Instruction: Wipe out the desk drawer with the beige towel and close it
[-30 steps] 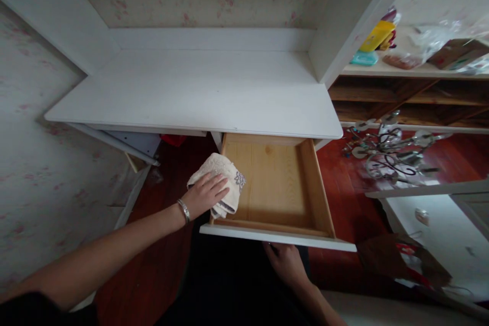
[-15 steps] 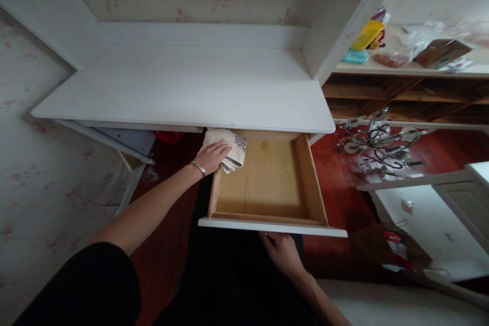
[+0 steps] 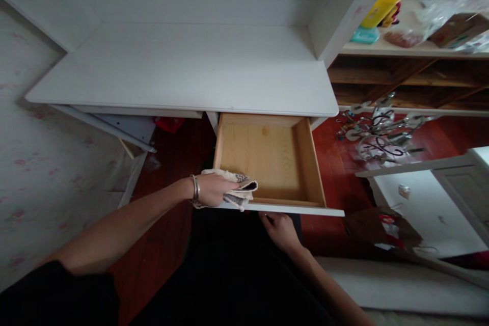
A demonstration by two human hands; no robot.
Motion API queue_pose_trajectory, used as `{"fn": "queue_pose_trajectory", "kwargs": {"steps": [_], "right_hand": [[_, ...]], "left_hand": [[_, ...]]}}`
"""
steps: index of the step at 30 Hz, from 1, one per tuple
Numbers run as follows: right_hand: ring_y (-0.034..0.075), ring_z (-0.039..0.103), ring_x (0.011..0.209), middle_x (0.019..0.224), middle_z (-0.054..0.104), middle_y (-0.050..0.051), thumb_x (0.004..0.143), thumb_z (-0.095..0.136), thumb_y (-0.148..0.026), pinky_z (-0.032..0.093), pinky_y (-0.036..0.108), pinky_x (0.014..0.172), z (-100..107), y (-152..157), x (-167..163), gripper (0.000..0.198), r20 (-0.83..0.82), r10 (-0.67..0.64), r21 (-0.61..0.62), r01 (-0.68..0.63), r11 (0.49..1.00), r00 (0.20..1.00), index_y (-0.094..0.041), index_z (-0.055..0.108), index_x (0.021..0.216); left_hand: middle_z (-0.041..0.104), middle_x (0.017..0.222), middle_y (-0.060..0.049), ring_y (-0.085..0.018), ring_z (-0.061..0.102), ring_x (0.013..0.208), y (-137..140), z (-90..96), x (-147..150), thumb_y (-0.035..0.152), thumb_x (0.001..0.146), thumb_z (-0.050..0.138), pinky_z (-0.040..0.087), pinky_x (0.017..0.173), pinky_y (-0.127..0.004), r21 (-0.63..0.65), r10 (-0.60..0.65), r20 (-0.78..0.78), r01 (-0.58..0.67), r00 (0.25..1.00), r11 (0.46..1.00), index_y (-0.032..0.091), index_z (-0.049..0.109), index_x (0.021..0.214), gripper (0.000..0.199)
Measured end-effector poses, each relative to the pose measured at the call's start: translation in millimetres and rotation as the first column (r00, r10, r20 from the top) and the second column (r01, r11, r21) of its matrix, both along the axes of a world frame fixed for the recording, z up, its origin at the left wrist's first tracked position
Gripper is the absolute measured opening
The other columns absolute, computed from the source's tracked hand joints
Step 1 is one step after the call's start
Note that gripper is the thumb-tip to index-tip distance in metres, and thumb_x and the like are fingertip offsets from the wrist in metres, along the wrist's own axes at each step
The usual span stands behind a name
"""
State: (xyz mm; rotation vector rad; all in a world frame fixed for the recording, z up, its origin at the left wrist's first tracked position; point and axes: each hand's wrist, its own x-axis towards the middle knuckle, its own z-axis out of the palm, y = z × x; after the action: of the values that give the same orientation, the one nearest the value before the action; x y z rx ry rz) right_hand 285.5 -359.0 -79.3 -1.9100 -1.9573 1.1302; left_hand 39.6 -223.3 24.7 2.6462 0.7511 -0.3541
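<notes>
Fingers of the left hand (image 3: 214, 189) are curled shut over a folded cream cloth (image 3: 237, 192), pressing it onto the front left corner of the open wooden drawer (image 3: 267, 155), where the cloth drapes over the white drawer front (image 3: 301, 209). Half a second ago that same hand and cloth were at the back left corner, tucked just under the edge of the white counter (image 3: 183, 69); a second ago they were near the front of the left wall. So the cloth has run up the left side of the drawer and come back down to the front, which reads as a wiping pass along that edge, with the drawer floor and right wall apparently not yet covered.

Below the drawer front, the right hand (image 3: 280, 229) sits against its underside, as it did in both earlier views. Its fingers point up toward the panel, but they lie in shadow and I cannot tell whether they grip a handle or merely brace the drawer. The drawer holds nothing but the cloth's edge. A silver bracelet (image 3: 195, 188) circles the left wrist. To the right, a tangle of metal hooks (image 3: 376, 135) lies on the red floor (image 3: 336, 163).
</notes>
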Motion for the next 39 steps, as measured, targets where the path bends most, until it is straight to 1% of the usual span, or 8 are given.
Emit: {"fn": "queue_pose_trajectory", "kwargs": {"steps": [6, 13, 19, 23, 27, 30, 34, 39], "right_hand": [[0.024, 0.067, 0.096, 0.098, 0.073, 0.008, 0.095, 0.041, -0.038, 0.047, 0.03, 0.085, -1.4, -0.2, -1.9, 0.036, 0.02, 0.01, 0.027, -0.01, 1.0, 1.0, -0.021, 0.074, 0.094], [0.022, 0.066, 0.098, 0.103, 0.072, 0.005, 0.095, 0.041, -0.036, 0.046, 0.03, 0.088, 1.9, 1.5, -0.3, 0.035, -0.066, 0.002, 0.026, 0.0, 1.0, 0.998, -0.022, 0.073, 0.097], [0.02, 0.066, 0.095, 0.099, 0.073, 0.004, 0.096, 0.039, -0.037, 0.046, 0.028, 0.086, 0.2, -1.1, 2.0, 0.036, -0.073, 0.002, 0.04, 0.001, 0.999, 0.997, -0.023, 0.072, 0.096], [0.02, 0.067, 0.095, 0.1, 0.073, 0.004, 0.096, 0.039, -0.038, 0.045, 0.027, 0.086, -2.3, 0.1, 3.2, 0.037, -0.059, 0.009, 0.052, -0.005, 0.999, 0.998, -0.024, 0.073, 0.096], [0.021, 0.066, 0.098, 0.103, 0.072, 0.004, 0.096, 0.039, -0.037, 0.045, 0.028, 0.087, 0.9, 3.6, 5.2, 0.036, -0.043, 0.038, 0.058, -0.036, 0.998, 0.998, -0.025, 0.073, 0.097], [0.021, 0.067, 0.095, 0.099, 0.073, 0.003, 0.097, 0.039, -0.037, 0.045, 0.028, 0.085, 2.9, 2.7, 5.3, 0.036, -0.025, 0.042, 0.041, -0.041, 0.998, 0.999, -0.026, 0.073, 0.097], [0.021, 0.068, 0.089, 0.094, 0.074, 0.004, 0.096, 0.041, -0.036, 0.046, 0.025, 0.078, 0.0, -2.2, 3.2, 0.034, 0.006, 0.013, 0.065, -0.013, 0.998, 1.0, -0.025, 0.073, 0.096], [0.019, 0.068, 0.087, 0.095, 0.074, 0.003, 0.096, 0.041, -0.034, 0.045, 0.023, 0.076, -3.9, -3.8, 2.4, 0.033, -0.004, 0.003, 0.093, -0.002, 0.996, 1.0, -0.026, 0.073, 0.095]], "left_hand": [[0.068, 0.11, 0.0, -0.019, 0.065, 0.092, 5.9, 0.0, 79.1, 0.033, 0.081, 0.05, 0.047, 0.077, -0.028, -0.294, -0.055, 0.042, 0.065, 0.998, 0.954, 0.032, 0.053, 0.121, 0.04], [0.066, 0.112, -0.005, -0.024, 0.065, 0.096, -0.9, -6.4, 189.0, 0.033, 0.081, 0.048, 0.05, 0.071, -0.032, -0.345, -0.075, 0.083, 0.099, 0.994, 0.933, 0.029, 0.052, 0.115, 0.034], [0.065, 0.115, -0.005, -0.022, 0.064, 0.097, 14.0, 32.3, 190.2, 0.031, 0.084, 0.047, 0.05, 0.071, -0.031, -0.352, -0.035, 0.177, 0.097, 0.984, 0.931, 0.028, 0.045, 0.126, 0.042], [0.054, 0.132, -0.006, -0.019, 0.056, 0.112, 9.6, 52.8, 187.7, 0.025, 0.091, 0.04, 0.048, 0.084, -0.032, -0.156, -0.103, 0.399, 0.179, 0.911, 0.971, 0.026, 0.037, 0.136, 0.046], [0.048, 0.14, -0.001, -0.018, 0.044, 0.126, 2.6, 16.3, 204.9, 0.016, 0.093, 0.035, 0.04, 0.097, -0.036, 0.231, -0.38, 0.45, 0.305, 0.809, 0.924, 0.032, 0.044, 0.134, 0.045], [0.052, 0.137, 0.002, -0.021, 0.046, 0.124, 18.1, -30.5, 216.3, 0.018, 0.097, 0.028, 0.038, 0.097, -0.042, 0.362, -0.457, 0.346, 0.333, 0.819, 0.871, 0.035, 0.055, 0.123, 0.041], [0.048, 0.141, 0.001, -0.021, 0.046, 0.124, 65.9, -67.7, 221.2, 0.021, 0.098, 0.026, 0.039, 0.09, -0.041, 0.371, -0.432, 0.294, 0.314, 0.853, 0.874, 0.037, 0.054, 0.124, 0.041], [0.045, 0.144, -0.001, -0.025, 0.041, 0.127, 135.2, -64.3, 232.3, 0.022, 0.097, 0.031, 0.035, 0.097, -0.045, 0.378, -0.169, 0.24, 0.068, 0.956, 0.923, 0.034, 0.053, 0.128, 0.039]]}}
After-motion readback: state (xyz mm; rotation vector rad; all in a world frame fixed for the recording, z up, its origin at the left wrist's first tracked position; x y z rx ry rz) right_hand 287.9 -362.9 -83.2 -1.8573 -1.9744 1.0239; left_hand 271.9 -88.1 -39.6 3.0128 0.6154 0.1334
